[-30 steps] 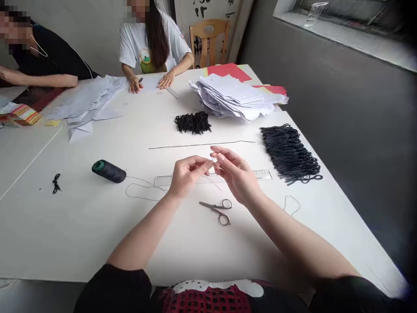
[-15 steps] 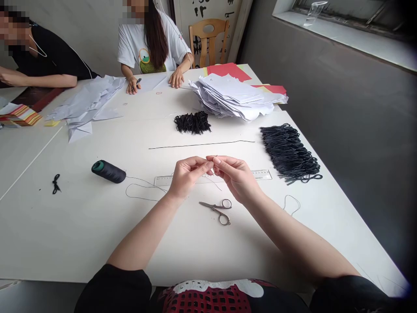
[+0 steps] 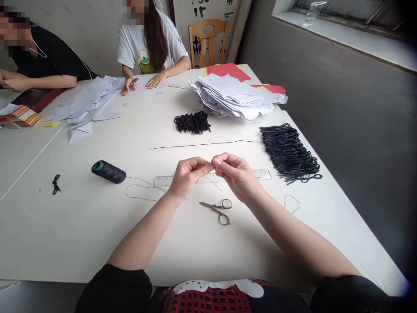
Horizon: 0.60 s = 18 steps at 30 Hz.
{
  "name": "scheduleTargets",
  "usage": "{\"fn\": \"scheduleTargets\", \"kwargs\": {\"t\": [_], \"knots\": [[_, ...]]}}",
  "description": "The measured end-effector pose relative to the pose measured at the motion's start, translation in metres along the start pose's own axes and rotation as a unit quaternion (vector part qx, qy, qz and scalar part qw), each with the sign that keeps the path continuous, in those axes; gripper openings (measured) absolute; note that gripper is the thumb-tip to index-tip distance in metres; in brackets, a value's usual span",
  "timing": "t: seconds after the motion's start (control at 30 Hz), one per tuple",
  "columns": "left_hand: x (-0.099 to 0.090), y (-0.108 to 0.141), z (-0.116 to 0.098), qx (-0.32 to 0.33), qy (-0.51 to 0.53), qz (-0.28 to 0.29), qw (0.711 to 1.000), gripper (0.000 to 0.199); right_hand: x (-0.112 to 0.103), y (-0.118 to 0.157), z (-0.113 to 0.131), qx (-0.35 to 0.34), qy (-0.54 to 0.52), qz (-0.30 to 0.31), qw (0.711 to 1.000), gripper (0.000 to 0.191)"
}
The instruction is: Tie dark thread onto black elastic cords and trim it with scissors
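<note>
Thumb and forefinger of my left hand are pinched on a thin dark thread, whose loose end dangles below the fingertips. My right hand is closed in a pinch at the same spot, its fingertips meeting those of my left; the bit of thread between them is mostly hidden. From my left hand the thread loops back to a spool of black thread lying on its side. Under both hands lies a clear ruler, partly covered. Closer to me, a pair of metal scissors rests slightly spread.
Black looped cords are bunched in a large pile at right and a smaller pile ahead. A straight black cord lies between. Paper stacks stand farther back. Two people sit across the table, one holding a pen.
My right hand has shifted slightly, its fingertips drawing a little away from my left. My left hand stays nearly still. Across the table, the person's hands have moved left over the paper.
</note>
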State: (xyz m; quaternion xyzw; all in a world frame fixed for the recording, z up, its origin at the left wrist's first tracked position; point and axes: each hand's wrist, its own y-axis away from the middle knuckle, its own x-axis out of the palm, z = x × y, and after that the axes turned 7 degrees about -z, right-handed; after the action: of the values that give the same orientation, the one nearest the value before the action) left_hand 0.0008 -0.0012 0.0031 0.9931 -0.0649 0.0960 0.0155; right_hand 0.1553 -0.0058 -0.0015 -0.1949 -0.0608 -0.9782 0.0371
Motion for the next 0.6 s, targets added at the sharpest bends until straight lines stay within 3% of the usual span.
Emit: {"fn": "scheduleTargets", "kwargs": {"t": [0.37, 0.5, 0.6], "knots": [[-0.002, -0.001, 0.003, -0.018, -0.003, 0.006, 1.000, 0.027, 0.001, -0.001, 0.003, -0.030, -0.002, 0.000, 1.000, 0.026], [-0.005, -0.003, 0.002, -0.062, 0.023, 0.006, 0.998, 0.028, -0.004, -0.004, 0.017, -0.004, -0.030, -0.055, 0.998, 0.041], [-0.007, -0.004, -0.002, -0.074, 0.027, 0.001, 0.997, 0.030, -0.017, -0.008, 0.032, -0.038, -0.043, -0.121, 0.991, 0.044]]}}
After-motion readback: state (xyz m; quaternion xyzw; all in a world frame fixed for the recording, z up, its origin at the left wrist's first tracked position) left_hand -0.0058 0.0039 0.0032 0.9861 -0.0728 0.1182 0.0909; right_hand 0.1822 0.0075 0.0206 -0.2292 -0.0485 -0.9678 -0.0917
